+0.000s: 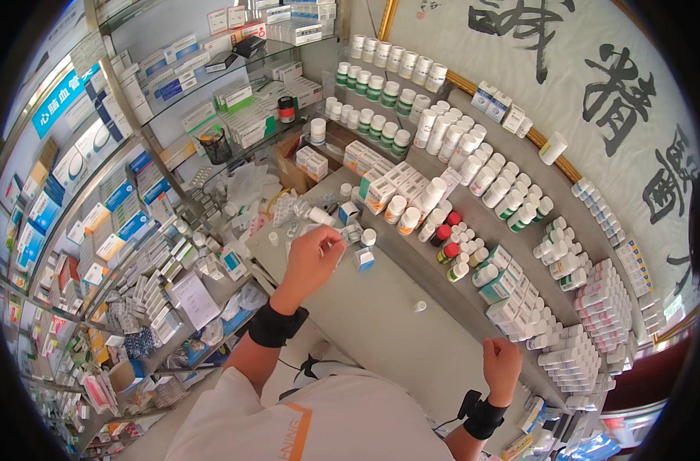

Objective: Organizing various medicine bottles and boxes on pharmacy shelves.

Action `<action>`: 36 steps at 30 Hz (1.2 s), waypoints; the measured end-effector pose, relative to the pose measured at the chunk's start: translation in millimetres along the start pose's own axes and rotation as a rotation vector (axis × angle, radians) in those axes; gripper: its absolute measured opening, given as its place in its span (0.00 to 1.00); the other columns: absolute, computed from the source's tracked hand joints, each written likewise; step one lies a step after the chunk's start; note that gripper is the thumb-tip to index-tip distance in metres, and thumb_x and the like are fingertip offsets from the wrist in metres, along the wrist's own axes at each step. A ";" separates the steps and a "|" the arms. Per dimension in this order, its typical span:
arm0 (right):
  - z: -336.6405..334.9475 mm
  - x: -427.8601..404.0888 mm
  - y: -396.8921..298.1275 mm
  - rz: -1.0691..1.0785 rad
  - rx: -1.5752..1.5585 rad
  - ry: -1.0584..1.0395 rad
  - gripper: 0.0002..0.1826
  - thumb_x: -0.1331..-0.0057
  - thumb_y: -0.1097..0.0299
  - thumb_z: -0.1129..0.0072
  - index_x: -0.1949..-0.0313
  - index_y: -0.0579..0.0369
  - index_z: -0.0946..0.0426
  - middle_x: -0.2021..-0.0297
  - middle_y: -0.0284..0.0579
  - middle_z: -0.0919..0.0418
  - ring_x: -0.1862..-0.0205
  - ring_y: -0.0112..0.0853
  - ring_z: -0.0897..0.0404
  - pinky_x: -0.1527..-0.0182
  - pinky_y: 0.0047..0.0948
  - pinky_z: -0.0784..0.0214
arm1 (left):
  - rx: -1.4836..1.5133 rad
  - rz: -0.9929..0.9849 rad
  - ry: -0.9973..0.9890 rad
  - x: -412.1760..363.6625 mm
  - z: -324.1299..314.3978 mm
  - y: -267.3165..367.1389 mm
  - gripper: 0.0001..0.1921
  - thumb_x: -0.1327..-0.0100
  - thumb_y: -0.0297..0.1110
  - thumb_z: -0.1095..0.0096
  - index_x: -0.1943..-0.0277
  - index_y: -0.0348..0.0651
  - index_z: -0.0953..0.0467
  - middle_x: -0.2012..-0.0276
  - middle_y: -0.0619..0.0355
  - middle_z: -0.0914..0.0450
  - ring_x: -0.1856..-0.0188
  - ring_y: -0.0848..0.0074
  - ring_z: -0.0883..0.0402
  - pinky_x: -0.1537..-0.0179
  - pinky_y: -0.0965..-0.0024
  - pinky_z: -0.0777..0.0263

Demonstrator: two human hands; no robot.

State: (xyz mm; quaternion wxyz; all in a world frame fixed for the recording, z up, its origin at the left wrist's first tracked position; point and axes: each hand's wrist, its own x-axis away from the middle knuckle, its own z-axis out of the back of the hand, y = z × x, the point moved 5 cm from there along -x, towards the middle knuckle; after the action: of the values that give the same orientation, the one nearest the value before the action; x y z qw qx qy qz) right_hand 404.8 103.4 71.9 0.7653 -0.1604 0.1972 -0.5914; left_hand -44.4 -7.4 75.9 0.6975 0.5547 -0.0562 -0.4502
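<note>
My left hand (pixel 314 256), with a black band at its wrist, is above the left part of the pale counter (pixel 373 322). Its fingers curl towards the thumb; whether they hold something small cannot be told. Beyond it lies a white bottle (pixel 321 216), and to its right are a small blue and white box (pixel 364 259) and a white-capped jar (pixel 368 237). My right hand (pixel 501 366), also banded, is closed in a loose fist near the counter's right part, beside stacked white bottles (pixel 537 340). Nothing shows in it. A small white bottle (pixel 420 306) lies between the hands.
Tiered shelves (pixel 410 248) of bottles and medicine boxes rise behind the counter. Glass shelves (pixel 183 95) packed with boxes stand at the left. A black mesh cup (pixel 216 148), a brown carton (pixel 292 164) and a handwritten sheet (pixel 195 301) are on the left side.
</note>
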 end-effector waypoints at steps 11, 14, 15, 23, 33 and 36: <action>10.6 4.4 12.6 -0.080 0.006 0.053 0.14 0.33 0.60 0.34 0.68 0.60 0.15 0.74 0.52 0.15 0.69 0.52 0.15 0.63 0.46 0.25 | -0.153 -0.258 0.215 -196.0 -9.4 21.8 0.05 0.34 0.29 0.31 0.58 0.40 0.16 0.66 0.54 0.12 0.64 0.67 0.14 0.61 0.65 0.23; 16.6 10.1 15.8 -0.101 -0.031 0.116 0.14 0.33 0.60 0.33 0.68 0.59 0.15 0.73 0.52 0.15 0.68 0.53 0.15 0.64 0.46 0.25 | -0.241 -0.304 0.187 -254.5 -27.6 -15.1 0.07 0.34 0.29 0.32 0.55 0.41 0.15 0.61 0.51 0.10 0.59 0.59 0.11 0.56 0.61 0.21; 18.7 13.8 16.9 -0.099 -0.032 0.138 0.13 0.34 0.60 0.33 0.68 0.58 0.14 0.73 0.51 0.15 0.68 0.52 0.15 0.64 0.46 0.25 | -0.304 -0.334 0.171 -270.1 -33.8 -30.2 0.09 0.34 0.30 0.31 0.53 0.42 0.13 0.58 0.52 0.10 0.57 0.59 0.11 0.55 0.61 0.21; 26.1 16.2 20.6 -0.231 -0.051 0.111 0.12 0.34 0.58 0.33 0.65 0.54 0.13 0.72 0.49 0.14 0.66 0.51 0.14 0.63 0.47 0.24 | -0.405 -0.184 -0.102 -316.9 -71.5 -77.3 0.07 0.39 0.31 0.28 0.58 0.43 0.13 0.56 0.48 0.11 0.48 0.52 0.13 0.45 0.55 0.22; 24.4 23.9 29.0 -0.161 -0.077 0.147 0.09 0.36 0.63 0.31 0.66 0.56 0.15 0.74 0.49 0.15 0.70 0.48 0.15 0.67 0.44 0.26 | -0.387 -0.337 -0.077 -333.2 -87.4 -81.6 0.07 0.44 0.28 0.25 0.66 0.40 0.20 0.65 0.49 0.16 0.56 0.51 0.16 0.54 0.54 0.23; 22.5 23.2 29.2 -0.171 -0.082 0.123 0.09 0.37 0.63 0.30 0.66 0.57 0.15 0.74 0.48 0.15 0.71 0.48 0.16 0.67 0.43 0.26 | -0.394 -0.220 -0.056 -329.9 -84.7 -78.0 0.10 0.43 0.29 0.24 0.64 0.40 0.22 0.64 0.49 0.16 0.57 0.50 0.17 0.54 0.54 0.24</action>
State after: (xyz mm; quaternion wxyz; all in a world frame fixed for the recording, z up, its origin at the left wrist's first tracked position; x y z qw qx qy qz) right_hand 445.6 88.5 74.9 0.6912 -0.1711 0.2534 -0.6548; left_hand -233.6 283.2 118.5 0.7372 0.3980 0.0745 -0.5410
